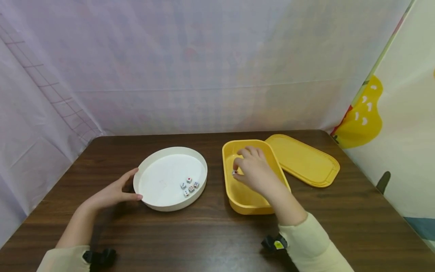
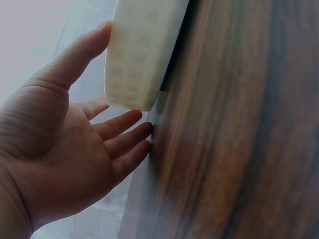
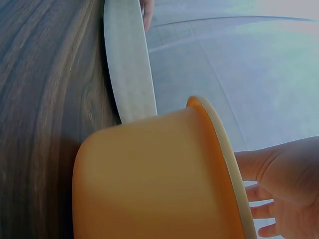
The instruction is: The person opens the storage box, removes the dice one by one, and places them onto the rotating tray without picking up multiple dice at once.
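Observation:
My right hand pinches a small white die between thumb and index finger, over the yellow rectangular tub. Its other fingers are raised apart. In the right wrist view the tub's wall hides the fingertips and die. At the left, my left hand rests against the side of a round white tray, thumb and fingers spread along the rim. The left wrist view shows those fingers extended beside the tray wall. Inside the tray, several white dice lie grouped toward the right front.
A flat yellow lid lies on the dark wooden table, right of the tub and close behind it. Pale cloth hangs behind the table. At the right is a white printed sheet with a yellow shape.

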`<state>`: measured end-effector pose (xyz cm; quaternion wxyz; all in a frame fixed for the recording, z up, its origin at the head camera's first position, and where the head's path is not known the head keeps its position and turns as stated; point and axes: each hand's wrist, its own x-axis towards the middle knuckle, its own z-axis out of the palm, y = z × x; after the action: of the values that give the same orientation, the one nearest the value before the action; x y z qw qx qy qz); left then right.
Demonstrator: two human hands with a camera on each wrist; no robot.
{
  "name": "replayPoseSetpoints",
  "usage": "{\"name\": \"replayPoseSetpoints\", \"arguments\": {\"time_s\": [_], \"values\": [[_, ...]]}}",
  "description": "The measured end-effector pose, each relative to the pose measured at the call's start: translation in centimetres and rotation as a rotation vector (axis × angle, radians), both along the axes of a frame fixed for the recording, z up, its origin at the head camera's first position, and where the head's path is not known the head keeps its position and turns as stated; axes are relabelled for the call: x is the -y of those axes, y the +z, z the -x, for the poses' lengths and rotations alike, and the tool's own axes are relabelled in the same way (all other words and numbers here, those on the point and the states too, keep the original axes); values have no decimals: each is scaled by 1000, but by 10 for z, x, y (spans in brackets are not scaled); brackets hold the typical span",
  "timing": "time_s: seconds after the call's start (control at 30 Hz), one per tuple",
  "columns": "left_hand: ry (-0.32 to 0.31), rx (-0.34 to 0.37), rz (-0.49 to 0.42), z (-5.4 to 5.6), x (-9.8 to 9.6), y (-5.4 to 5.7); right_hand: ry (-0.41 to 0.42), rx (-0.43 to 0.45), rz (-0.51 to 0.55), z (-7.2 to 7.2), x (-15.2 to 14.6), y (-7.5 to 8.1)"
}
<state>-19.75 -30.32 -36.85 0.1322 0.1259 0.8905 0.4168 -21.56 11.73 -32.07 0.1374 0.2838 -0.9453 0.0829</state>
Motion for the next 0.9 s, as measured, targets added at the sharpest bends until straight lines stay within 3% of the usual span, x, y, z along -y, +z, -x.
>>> {"name": "replayPoseSetpoints", "arguments": {"time_s": [0.9], "values": [[14, 20, -11, 1, 0, 0, -3, 64, -32, 5, 45, 0]]}}
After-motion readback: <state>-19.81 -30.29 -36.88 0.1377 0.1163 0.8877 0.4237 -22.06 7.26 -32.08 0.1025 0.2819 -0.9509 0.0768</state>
